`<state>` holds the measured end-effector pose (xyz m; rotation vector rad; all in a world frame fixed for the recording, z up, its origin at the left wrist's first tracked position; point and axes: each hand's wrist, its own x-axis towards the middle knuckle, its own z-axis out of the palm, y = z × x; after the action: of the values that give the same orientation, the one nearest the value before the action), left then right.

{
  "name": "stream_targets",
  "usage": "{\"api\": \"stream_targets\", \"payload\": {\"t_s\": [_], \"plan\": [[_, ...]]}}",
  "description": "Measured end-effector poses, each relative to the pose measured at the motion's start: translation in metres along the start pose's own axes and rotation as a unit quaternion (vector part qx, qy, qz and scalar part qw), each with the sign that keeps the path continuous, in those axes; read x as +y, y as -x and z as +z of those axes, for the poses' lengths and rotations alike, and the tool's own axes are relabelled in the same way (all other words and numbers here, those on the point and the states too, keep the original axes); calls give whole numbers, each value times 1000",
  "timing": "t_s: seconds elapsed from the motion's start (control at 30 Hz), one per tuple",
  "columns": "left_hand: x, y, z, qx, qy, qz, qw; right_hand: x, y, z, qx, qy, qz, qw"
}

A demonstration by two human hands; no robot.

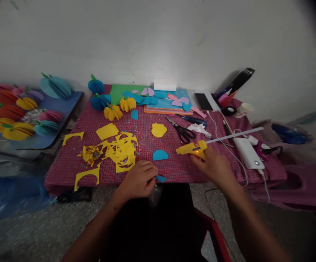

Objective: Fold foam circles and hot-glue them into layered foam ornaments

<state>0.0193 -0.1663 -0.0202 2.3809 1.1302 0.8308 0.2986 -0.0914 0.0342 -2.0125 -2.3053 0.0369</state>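
My right hand (208, 163) is wrapped round a yellow glue gun (192, 148), its nozzle pointing left and a long clear glue stick (234, 134) jutting from its back. A small orange light glows on the gun. At the table's front edge, my left hand (141, 178) has its fingers closed at a small blue paper piece (161, 178), partly hidden by them. Between the hands lies a blue paper half-circle (160, 155). Farther back are yellow paper circles (158, 130) and another small blue piece (134, 115).
Yellow paper scraps (121, 151) spread left of centre. Black-handled scissors (184, 133), a phone (203, 102), coloured sheets (163, 105) and a white power bank (248, 153) with cables lie behind and right. Paper pumpkins (113, 112) stand back left, with more on a blue table (44, 140).
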Motion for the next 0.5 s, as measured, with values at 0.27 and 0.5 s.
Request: {"api": "stream_targets", "payload": {"t_s": [0.27, 0.5], "plan": [[0, 0, -2, 49, 46, -33, 997, 95, -5, 6, -83, -474, 47, 875], [1, -9, -7, 65, 84, -125, 986, 134, -4, 28, -136, -514, 82, 843]]}}
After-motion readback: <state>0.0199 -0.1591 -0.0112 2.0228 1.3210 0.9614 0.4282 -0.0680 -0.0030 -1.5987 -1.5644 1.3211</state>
